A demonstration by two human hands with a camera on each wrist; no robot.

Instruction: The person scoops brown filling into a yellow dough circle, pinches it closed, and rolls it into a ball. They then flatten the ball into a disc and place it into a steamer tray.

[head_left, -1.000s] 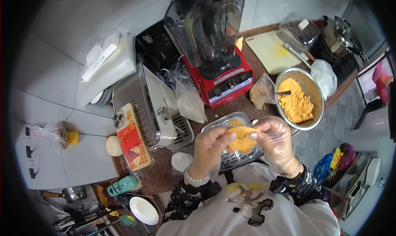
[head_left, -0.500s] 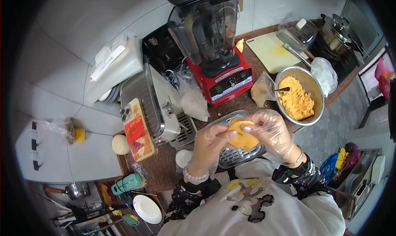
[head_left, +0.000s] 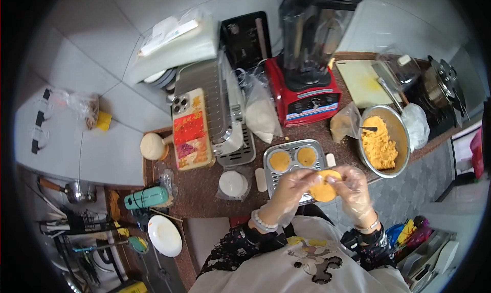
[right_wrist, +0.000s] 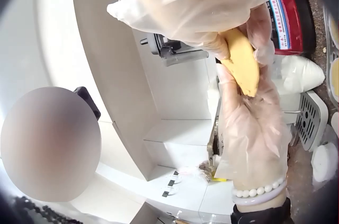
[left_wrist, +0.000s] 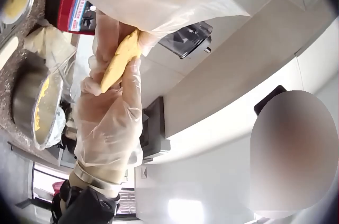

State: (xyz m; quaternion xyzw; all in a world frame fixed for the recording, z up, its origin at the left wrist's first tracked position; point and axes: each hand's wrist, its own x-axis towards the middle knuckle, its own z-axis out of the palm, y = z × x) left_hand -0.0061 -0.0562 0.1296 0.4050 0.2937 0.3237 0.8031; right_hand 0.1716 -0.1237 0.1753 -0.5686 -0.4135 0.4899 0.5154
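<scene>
A flat, round patty of yellow-orange dough [head_left: 323, 191] is pinched by both hands at its edges, above the near end of a metal tray. My left hand [head_left: 291, 189], in a clear plastic glove, holds its left side. On its right side, my right hand [head_left: 354, 190], gloved the same way, has thumb and fingers on the rim. Seen edge-on in the left wrist view, the dough patty [left_wrist: 122, 60] is thick and slightly bent. Two similar round patties lie on the slotted tray [head_left: 318, 150]. A steel bowl [head_left: 407, 148] of orange dough with a spoon handle stands to the right.
A red-based blender [head_left: 304, 96] stands behind the tray. To the left are a metal appliance [head_left: 232, 139] with a phone [head_left: 192, 132] propped on it and a white round container [head_left: 233, 184]. A cutting board [head_left: 360, 83] and a pot [head_left: 440, 85] are at the back right.
The head view has shifted, so the counter appears farther right and the tray's two patties show plainly. Both hands still hold the dough patty, now over the tray's near end.
</scene>
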